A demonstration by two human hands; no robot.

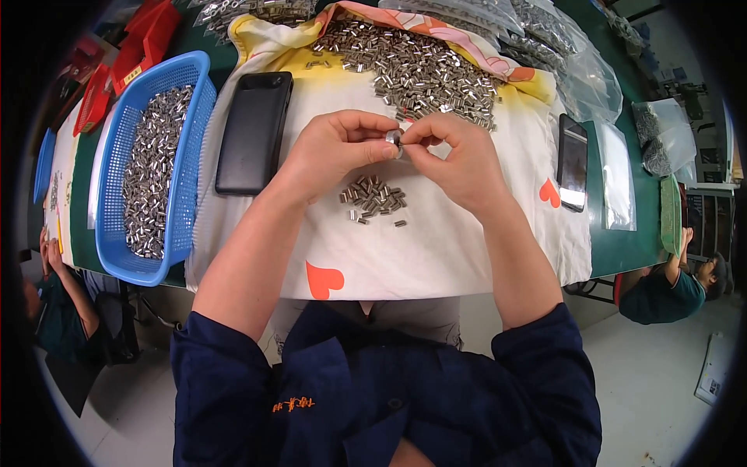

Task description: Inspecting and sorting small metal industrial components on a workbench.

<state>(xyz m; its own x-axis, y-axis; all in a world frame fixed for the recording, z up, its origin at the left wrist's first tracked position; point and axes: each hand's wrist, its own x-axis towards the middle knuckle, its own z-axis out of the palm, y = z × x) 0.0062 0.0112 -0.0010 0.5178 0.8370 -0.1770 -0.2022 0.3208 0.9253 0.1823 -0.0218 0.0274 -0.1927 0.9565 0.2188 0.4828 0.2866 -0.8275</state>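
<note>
My left hand (333, 149) and my right hand (454, 156) meet over the white cloth (436, 257). Between their fingertips is a small shiny metal piece (395, 140), pinched from both sides. Its exact kind is partly hidden by the fingers. Just below the hands lies a small pile of short metal cylinders (375, 198), with one lying apart at its near edge. Beyond the hands spreads a large heap of similar metal cylinders (412, 66) on the cloth.
A blue plastic basket (204, 101) full of small metal cylinders stands at left, beside a black power bank or phone-like case (253, 132). At right lie a phone (573, 156) and clear plastic bags (617, 175). Red bins (144, 47) are far left. Co-workers sit at both sides.
</note>
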